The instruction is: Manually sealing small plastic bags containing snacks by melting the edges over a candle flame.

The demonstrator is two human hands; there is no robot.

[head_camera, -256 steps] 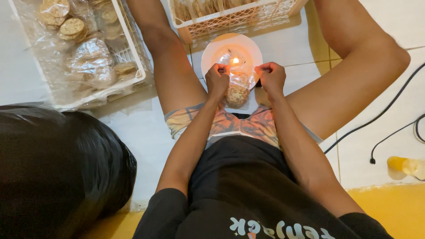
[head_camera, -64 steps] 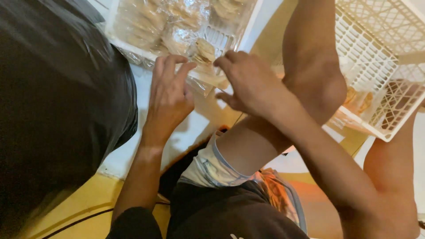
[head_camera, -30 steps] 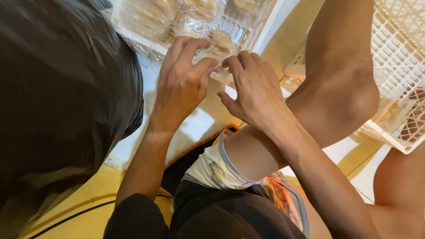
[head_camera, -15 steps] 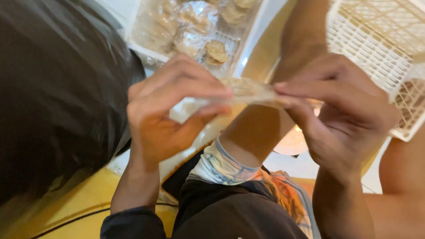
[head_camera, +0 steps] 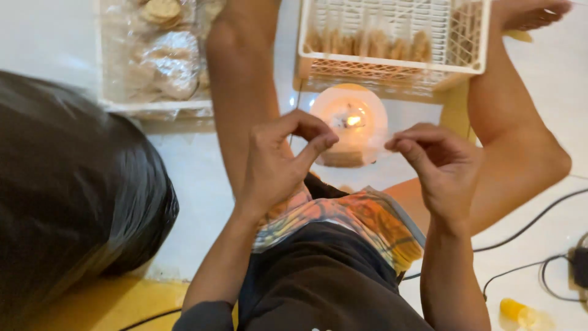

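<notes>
Both the left hand [head_camera: 278, 162] and right hand [head_camera: 438, 165] pinch a clear, cookie-filled plastic packet [head_camera: 352, 144] taut over a lit candle [head_camera: 353, 121].

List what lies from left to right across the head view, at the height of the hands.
Black plastic bag → left hand → clear packet of biscuits held between the hands → right hand → black cables on the floor.

White tiled floor [head_camera: 202, 184], yellow strip along near edge; white plate [head_camera: 373, 132] with lit candle [head_camera: 352, 121], white slatted basket [head_camera: 392, 46] just behind it; bagged-cookie tray [head_camera: 156, 61] far left, black bag [head_camera: 67, 202] left, black cables [head_camera: 527, 245] right
</notes>
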